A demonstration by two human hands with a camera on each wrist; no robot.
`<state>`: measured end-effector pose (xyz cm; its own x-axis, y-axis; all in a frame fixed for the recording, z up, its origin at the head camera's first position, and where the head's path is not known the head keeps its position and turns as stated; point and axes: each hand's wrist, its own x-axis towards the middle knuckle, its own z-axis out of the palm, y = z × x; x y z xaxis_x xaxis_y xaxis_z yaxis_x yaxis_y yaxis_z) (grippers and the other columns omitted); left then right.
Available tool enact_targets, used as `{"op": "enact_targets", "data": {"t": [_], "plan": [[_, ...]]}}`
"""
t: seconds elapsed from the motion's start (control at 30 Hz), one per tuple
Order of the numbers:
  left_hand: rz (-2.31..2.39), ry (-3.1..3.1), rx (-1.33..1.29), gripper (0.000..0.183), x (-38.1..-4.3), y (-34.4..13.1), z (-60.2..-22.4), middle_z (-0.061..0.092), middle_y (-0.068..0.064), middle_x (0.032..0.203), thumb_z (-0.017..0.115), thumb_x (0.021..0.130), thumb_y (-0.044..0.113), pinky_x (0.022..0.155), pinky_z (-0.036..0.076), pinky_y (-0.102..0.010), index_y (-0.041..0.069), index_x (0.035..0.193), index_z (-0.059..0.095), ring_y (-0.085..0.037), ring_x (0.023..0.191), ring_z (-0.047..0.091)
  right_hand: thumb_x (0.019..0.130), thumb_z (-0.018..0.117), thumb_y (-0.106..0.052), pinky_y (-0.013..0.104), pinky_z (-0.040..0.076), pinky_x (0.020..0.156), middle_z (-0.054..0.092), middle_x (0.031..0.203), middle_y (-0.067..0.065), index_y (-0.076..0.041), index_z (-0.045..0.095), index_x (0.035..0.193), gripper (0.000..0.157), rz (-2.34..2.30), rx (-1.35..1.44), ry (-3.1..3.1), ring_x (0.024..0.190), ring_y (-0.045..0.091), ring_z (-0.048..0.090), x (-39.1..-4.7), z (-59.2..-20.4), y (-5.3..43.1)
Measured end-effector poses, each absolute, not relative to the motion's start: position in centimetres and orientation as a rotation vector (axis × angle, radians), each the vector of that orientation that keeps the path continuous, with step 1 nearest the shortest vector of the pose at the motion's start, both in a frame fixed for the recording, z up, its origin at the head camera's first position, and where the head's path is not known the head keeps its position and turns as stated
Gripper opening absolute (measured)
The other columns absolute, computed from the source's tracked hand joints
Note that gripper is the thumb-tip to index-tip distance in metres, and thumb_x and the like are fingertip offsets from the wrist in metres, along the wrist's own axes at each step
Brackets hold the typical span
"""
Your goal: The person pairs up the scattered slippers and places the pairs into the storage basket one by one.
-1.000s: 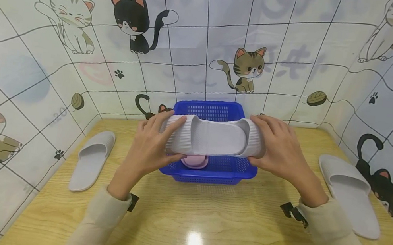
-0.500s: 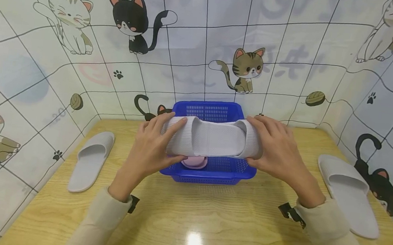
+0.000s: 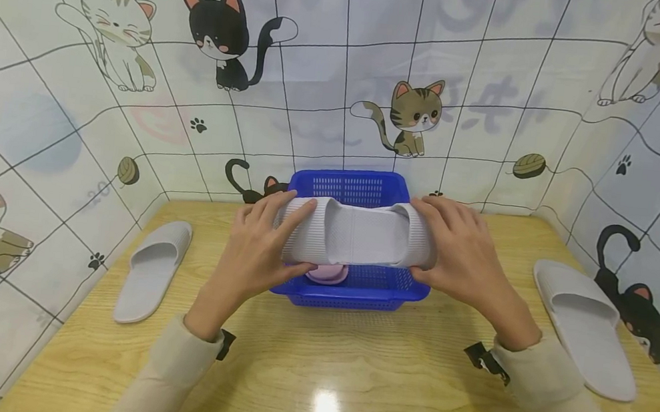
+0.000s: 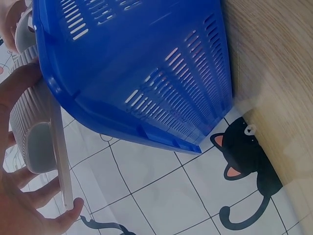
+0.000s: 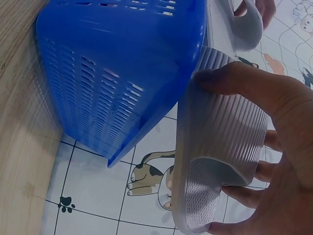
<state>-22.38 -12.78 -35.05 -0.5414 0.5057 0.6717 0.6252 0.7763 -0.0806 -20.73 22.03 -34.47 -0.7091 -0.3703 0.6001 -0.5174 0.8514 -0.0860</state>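
Note:
In the head view, two light grey slippers are held end to end above the blue basket (image 3: 350, 297), their soles overlapping in the middle. My left hand (image 3: 256, 242) grips the left slipper (image 3: 308, 241) around its ribbed strap, thumb underneath. On the other side, my right hand (image 3: 462, 253) holds the right slipper (image 3: 421, 239) by its strap end. Both wrist views show the ribbed straps close up, with the left slipper (image 4: 36, 117) and the right slipper (image 5: 215, 127) beside the basket's rim. Something pink (image 3: 327, 273) lies in the basket, partly hidden by the slippers.
A single grey slipper (image 3: 154, 271) lies on the wooden table (image 3: 282, 369) at the left. Another grey slipper (image 3: 590, 337) rests at the right, near the side wall. A cat-printed, tile-patterned covering (image 3: 317, 97) stands behind the basket and along both sides.
Both hands have moved slightly toward each other, so the two held slippers overlap more and span a shorter length. The basket and the slippers on the table have stayed put.

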Motion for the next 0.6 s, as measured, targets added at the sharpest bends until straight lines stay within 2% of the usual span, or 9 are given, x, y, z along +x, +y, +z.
{"op": "enact_targets", "data": {"t": [0.27,0.6], "plan": [[-0.224,-2.247,-0.841,0.108,-22.37,-12.63,-35.19,0.052,-0.016,0.150,0.097,0.059,0.055,0.099,0.045,-0.061,0.028,0.151,0.048,-0.036,0.136,0.050,0.051,0.100,-0.033,0.069,0.040,0.106,0.054,0.146,0.018,-0.012,0.050,0.147,0.111,0.323,0.650,-2.421,0.131,0.044,0.050,-20.77,-34.57,21.92],[-0.237,-2.283,-0.845,0.106,-22.19,-12.43,-35.15,0.054,-0.015,0.149,0.095,0.062,0.058,0.099,0.047,-0.058,0.027,0.152,0.049,-0.035,0.135,0.053,0.050,0.100,-0.033,0.067,0.040,0.103,0.055,0.145,0.018,-0.013,0.051,0.147,0.111,0.306,0.660,-2.399,0.130,0.046,0.050,-20.82,-34.71,21.76]]}}
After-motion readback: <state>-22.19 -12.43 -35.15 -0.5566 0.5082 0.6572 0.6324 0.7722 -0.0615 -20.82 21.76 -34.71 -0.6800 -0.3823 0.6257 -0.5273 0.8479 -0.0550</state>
